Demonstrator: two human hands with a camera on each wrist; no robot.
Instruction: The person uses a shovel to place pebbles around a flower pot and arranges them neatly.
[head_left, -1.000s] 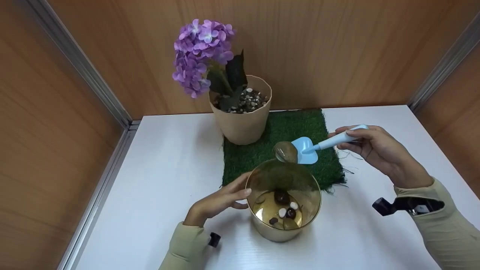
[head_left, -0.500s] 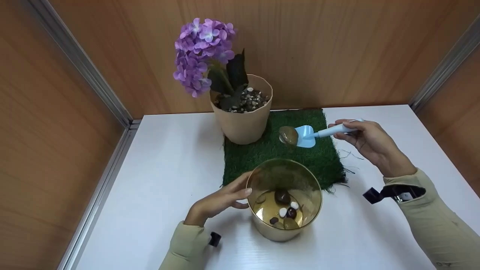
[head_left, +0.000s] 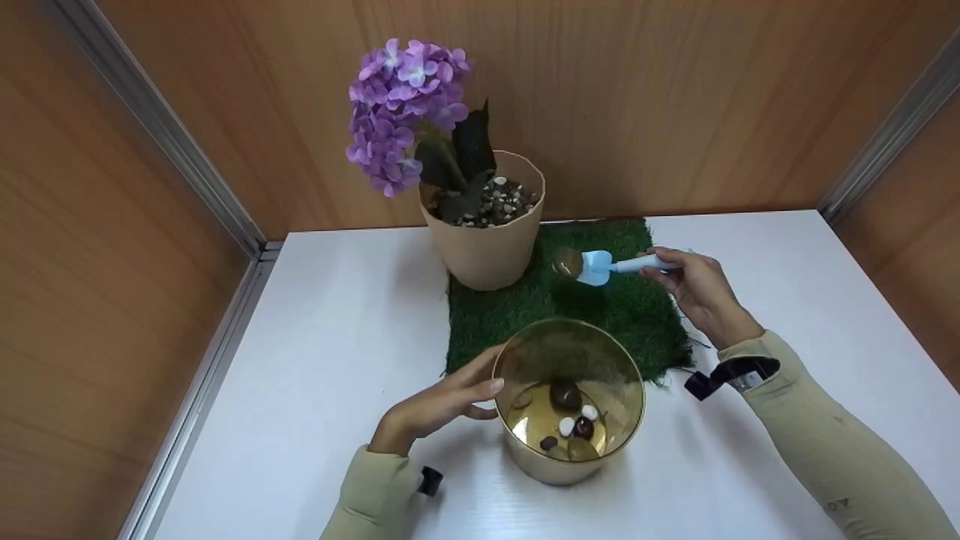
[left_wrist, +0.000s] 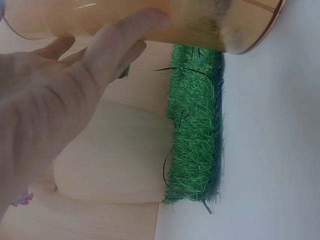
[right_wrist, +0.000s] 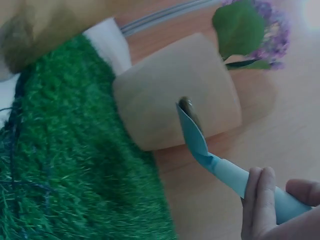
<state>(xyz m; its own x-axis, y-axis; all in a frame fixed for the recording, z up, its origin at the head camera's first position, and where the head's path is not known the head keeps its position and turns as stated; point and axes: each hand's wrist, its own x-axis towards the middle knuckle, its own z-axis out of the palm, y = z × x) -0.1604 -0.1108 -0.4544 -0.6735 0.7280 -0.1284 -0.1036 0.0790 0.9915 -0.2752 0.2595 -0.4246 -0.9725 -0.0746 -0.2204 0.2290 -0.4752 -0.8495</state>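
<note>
A light-blue hand trowel is held by its handle in my right hand. On its blade lies a smooth brown stone, above the green turf mat. In the right wrist view, the trowel blade and stone appear in front of the beige flower pot. Against the left side of an amber transparent container, my left hand rests with fingers spread. Inside the container lie several stones: brown, dark red and white pebbles.
The beige flower pot with a purple flower stands at the mat's back left corner, filled with small gravel. White table surrounds the mat. Wooden panels rise at the back and both sides.
My right hand has moved left, and the trowel with its stone has moved back from the container's rim to above the mat. The left hand and container have stayed in place.
</note>
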